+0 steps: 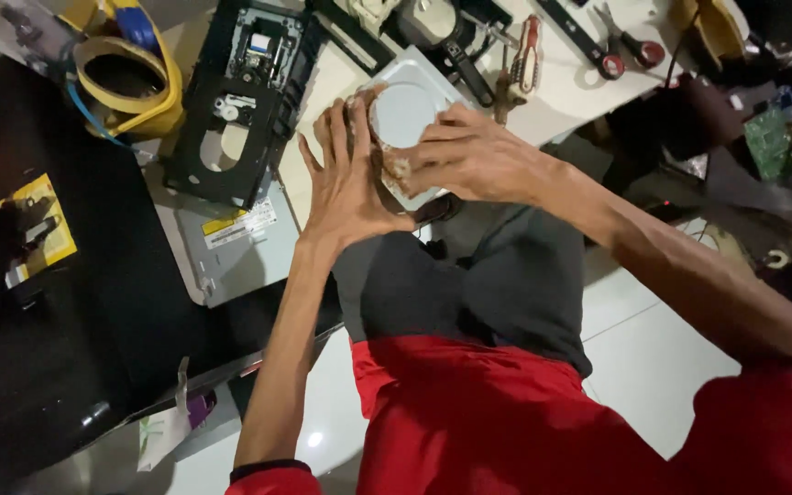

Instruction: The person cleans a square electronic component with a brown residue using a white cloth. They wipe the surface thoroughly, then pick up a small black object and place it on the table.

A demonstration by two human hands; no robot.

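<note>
Head cam looks straight down at a cluttered tabletop. Far left there's a roll of yellow tape, then a black disc-drive chassis lying on a grey metal case. Next comes the left hand, fingers spread and pressing the left edge of a pale metal plate with a round disc on it, held just above the near tabletop edge, over the person's lap. The right hand is clamped on its right and near edge. I'd guess the plate is light, stiff sheet metal with sharpish edges, so gripping the rims like this makes sense. Red-handled tools sit just past it, so there's little room farther out; open space is nearer the body.
</note>
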